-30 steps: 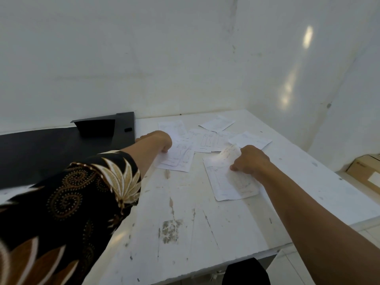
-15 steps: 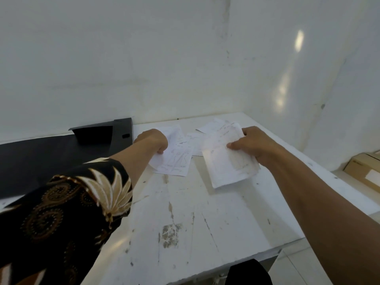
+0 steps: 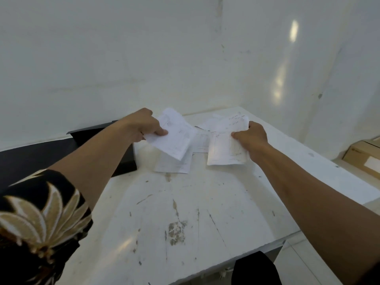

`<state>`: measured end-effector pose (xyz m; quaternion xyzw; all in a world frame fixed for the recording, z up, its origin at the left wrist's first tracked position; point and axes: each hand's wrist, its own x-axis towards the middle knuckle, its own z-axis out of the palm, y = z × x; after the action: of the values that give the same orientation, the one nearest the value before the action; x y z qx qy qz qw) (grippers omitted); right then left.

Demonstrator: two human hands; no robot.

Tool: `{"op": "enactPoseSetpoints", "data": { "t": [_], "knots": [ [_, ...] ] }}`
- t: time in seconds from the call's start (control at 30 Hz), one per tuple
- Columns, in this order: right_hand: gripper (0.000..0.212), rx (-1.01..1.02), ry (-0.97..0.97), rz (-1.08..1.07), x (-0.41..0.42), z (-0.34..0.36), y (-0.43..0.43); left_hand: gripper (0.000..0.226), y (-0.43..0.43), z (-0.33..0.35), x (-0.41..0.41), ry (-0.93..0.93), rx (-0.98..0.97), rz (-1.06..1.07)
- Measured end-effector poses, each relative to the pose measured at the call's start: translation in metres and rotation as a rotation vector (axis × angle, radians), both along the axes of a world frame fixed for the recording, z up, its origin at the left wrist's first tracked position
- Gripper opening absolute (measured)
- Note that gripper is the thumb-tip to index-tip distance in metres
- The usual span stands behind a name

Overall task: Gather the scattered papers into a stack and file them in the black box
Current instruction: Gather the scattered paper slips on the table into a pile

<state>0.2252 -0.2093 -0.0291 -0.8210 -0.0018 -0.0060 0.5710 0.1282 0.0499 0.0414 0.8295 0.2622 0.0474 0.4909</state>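
Now, left hand (image 3: pixel 141 125) pinching 1 sheet (image 3: pixel 174 138), right hand (image 3: pixel 249 135) clutching another paper (image 3: pixel 225 150), black box (image 3: pixel 123 159) beside.

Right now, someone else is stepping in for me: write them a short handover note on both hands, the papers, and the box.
Left hand: lifted, fingers pinching one sheet above the table.
Right hand: lifted, gripping another sheet by its right edge.
Loose papers: several lie on the white table between and behind the hands, one flat under the left sheet.
Black box: far left of the table, partly behind the left forearm.
Done: two sheets picked up.
Left: join them, gather the rest, square the stack, file it in the box.
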Motion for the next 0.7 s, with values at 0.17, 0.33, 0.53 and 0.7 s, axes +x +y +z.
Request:
{"op": "enactPoseSetpoints", "data": {
  "t": [0.17,0.33,0.53,0.7],
  "knots": [
    [0.038,-0.037,-0.037,-0.163,0.01,-0.004,-0.005,0.058,-0.014,-0.033,0.006,0.071,-0.066,0.011],
    [0.051,-0.25,-0.009,-0.282,0.015,-0.014,-0.011,0.042,-0.031,-0.083,0.006,0.189,0.315,0.058],
    [0.028,-0.51,0.097,-0.306,0.027,-0.025,-0.009,0.039,-0.041,-0.092,0.007,0.285,0.572,0.103],
    [0.031,-0.663,0.173,-0.361,0.039,-0.026,-0.002,0.037,-0.044,-0.09,0.015,0.366,0.567,0.086]
  ]
}}
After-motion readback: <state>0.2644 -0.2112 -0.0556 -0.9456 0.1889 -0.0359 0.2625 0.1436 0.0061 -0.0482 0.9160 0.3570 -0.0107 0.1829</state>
